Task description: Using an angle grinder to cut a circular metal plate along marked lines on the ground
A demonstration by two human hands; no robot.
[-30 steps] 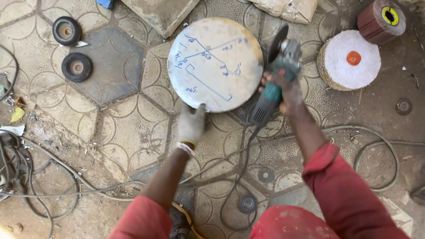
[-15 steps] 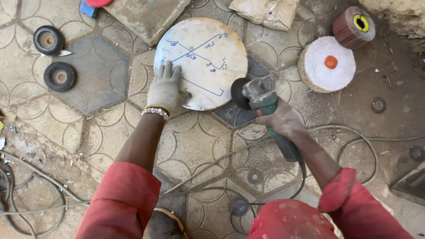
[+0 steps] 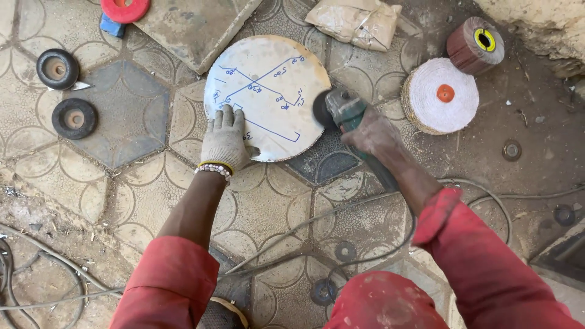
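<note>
Left hand [image 3: 224, 141], gloved, lies flat with fingers spread on the near edge of the round plate [image 3: 268, 94] – pressing, not gripping. Right hand [image 3: 373, 133] is wrapped tight around the angle grinder [image 3: 344, 113]; its disc touches the plate's right edge. Plate lies flat on the patterned floor [image 3: 122, 189]. Beyond – white buffing wheel [image 3: 440, 95], paper bag [image 3: 359, 21].

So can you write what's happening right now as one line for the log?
left hand: gloved, flat on round disc | right hand: holding grinder at disc's right edge | floor: patterned tiles
</note>
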